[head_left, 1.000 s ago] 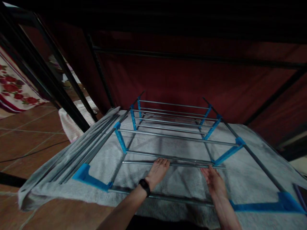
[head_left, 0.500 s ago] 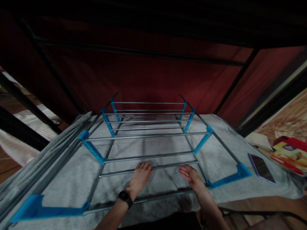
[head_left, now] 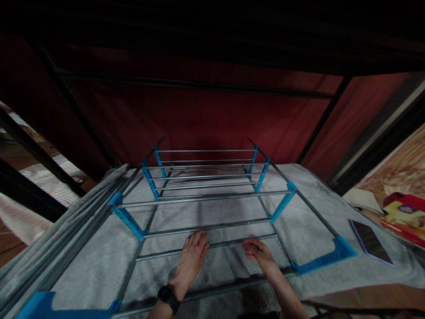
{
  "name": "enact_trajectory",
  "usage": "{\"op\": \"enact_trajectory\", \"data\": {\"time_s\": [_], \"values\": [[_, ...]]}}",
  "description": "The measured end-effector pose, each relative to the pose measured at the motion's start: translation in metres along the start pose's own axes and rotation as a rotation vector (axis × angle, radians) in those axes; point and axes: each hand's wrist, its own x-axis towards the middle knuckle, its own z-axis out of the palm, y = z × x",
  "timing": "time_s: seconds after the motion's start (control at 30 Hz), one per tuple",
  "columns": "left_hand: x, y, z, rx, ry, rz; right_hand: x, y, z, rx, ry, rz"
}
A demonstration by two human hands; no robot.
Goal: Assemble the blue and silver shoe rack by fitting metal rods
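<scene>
Your left hand (head_left: 191, 257) lays extended fingers (head_left: 195, 239) over a metal tube (head_left: 226, 243); your right hand (head_left: 260, 254) curls at it, hold unclear; smartphone (head_left: 371, 241) right of tubular rack (head_left: 283, 204).

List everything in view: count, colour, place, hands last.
Rack: one, grey, centre
Brackets: eight, blue, along rack's sides
Loose tubes: several, grey, left
Blanket: one, grey, under rack
Phone: one, dark, right of rack
Box: one, red and yellow, far right
Pale object: one, white, beside box
Curtain: one, red, behind rack
Framework: one, black, around rack
Striped cloth: one, pale, far left
Watch: one, black, left wrist
Left hand: one, bare, over crossbar
Right hand: one, bare, at crossbar
</scene>
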Motion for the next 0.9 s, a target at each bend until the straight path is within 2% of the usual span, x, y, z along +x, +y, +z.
{"op": "enact_trajectory", "data": {"time_s": [0.07,0.17,0.3,0.43,0.57,0.7,0.77,0.9], "values": [[-0.004,-0.010,0.005,-0.005,0.064,-0.026,0.006,-0.002,0.005,-0.011,0.026,-0.009],[-0.012,-0.023,0.012,-0.008,0.164,-0.049,0.019,-0.007,0.008,-0.056,0.062,-0.118],[-0.028,-0.032,0.017,0.003,0.273,-0.021,0.042,-0.015,0.011,-0.284,0.124,-0.311],[-0.045,-0.032,0.018,0.005,0.309,-0.016,0.061,-0.018,0.013,-0.486,0.195,-0.479],[-0.050,-0.031,0.013,-0.011,0.257,-0.091,0.073,-0.019,0.015,-0.655,0.191,-0.574],[-0.039,-0.032,-0.003,-0.030,0.148,-0.270,0.083,-0.021,0.021,-0.866,0.164,-0.667],[-0.034,-0.032,-0.009,-0.028,0.082,-0.327,0.088,-0.022,0.023,-0.981,0.154,-0.645],[-0.034,-0.030,-0.011,-0.020,-0.036,-0.362,0.099,-0.023,0.023,-1.166,0.072,-0.496]]}}
